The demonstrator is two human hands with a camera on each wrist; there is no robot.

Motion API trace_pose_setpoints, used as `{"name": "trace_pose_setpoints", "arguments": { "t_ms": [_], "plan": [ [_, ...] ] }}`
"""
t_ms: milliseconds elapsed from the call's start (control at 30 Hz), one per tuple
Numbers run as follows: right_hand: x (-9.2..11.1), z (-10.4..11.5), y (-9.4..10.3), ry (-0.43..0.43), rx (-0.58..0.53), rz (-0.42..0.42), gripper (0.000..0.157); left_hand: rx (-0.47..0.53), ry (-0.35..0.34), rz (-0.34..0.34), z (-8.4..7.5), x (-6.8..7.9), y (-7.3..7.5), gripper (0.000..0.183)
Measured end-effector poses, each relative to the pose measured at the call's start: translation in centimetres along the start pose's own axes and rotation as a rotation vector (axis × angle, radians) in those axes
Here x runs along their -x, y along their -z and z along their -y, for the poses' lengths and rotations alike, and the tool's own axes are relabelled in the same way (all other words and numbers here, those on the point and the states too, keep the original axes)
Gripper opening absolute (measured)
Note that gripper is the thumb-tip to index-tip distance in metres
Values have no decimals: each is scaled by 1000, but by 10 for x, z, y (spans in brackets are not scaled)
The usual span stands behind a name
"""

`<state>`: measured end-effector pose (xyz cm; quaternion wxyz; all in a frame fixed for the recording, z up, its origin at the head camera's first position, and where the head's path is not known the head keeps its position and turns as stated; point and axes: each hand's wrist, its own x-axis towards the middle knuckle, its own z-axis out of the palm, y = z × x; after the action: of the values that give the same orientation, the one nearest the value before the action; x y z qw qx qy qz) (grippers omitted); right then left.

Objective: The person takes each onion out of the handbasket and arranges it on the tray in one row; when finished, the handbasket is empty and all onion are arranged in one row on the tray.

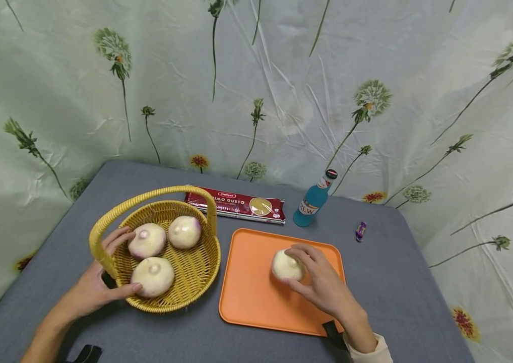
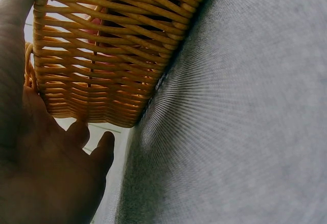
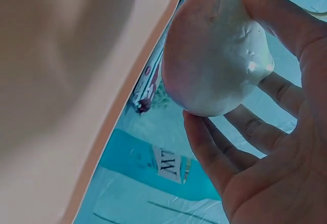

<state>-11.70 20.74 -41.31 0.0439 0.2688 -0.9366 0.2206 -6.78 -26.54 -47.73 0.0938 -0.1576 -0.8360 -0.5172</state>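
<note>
Right hand [image 1: 322,283], gray table [image 1: 392,282], flowered backdrop [image 1: 293,50]

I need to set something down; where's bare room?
Free: cloth right of the orange tray, nearer than the candy; the tray left of the right hand's vegetable. Crowded: basket, holding three more; behind the tray, packet and bottle.

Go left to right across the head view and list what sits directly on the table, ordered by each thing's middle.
Yellow woven basket → red packet → orange tray → blue bottle → small purple-wrapped item.
</note>
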Motion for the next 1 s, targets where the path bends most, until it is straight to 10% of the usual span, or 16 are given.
{"name": "trace_pose_setpoints", "arguments": {
  "t_ms": [1000],
  "plan": [
    [25, -51, 5, -194, -42, 31, 57, -11, -1, -2, 2, 2, -1, 100]
  ]
}}
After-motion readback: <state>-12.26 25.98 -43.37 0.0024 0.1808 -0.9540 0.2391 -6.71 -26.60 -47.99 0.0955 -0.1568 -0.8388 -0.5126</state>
